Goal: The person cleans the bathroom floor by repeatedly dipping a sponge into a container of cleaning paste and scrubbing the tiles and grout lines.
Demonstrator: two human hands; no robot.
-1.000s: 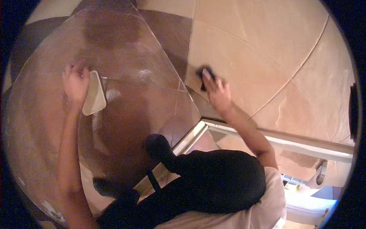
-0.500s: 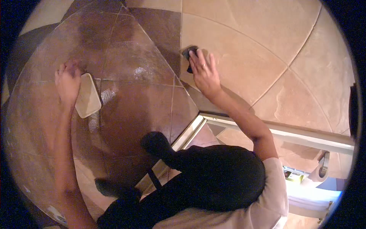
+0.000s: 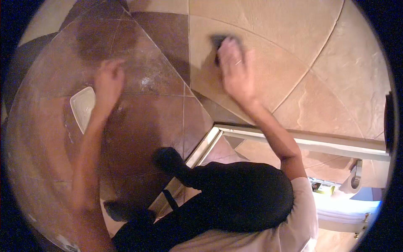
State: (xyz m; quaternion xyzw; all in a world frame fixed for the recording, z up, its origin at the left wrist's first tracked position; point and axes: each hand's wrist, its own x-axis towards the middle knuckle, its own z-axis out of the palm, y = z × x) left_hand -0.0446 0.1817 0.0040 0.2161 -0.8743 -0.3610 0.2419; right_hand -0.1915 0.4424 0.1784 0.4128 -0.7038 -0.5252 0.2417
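My left hand (image 3: pixel 110 82) is over the brown tiles, its fingers curled together. The hand is blurred, and anything between the fingers is too unclear to make out. Just to its lower left, a shallow whitish tray (image 3: pixel 82 107) with rounded corners lies on the tiles, its right edge partly hidden by my left wrist and forearm. My right hand (image 3: pixel 237 67), with a ring on one finger, presses a small dark pad (image 3: pixel 219 42) against the beige tiles. Most of the pad is under the fingers, and both are blurred.
Wet, shiny patches (image 3: pixel 147 83) show on the brown tiles. My dark-clothed legs (image 3: pixel 247 197) and feet are below. A white frame (image 3: pixel 319 143) crosses at the lower right; beyond it are a paper roll (image 3: pixel 347 185) and a white surface (image 3: pixel 336 212).
My left hand has moved right, and the tray now lies left of it, turned and nearer the left side. My right hand has moved with the dark pad, up and then slightly right. The view has shifted slightly.
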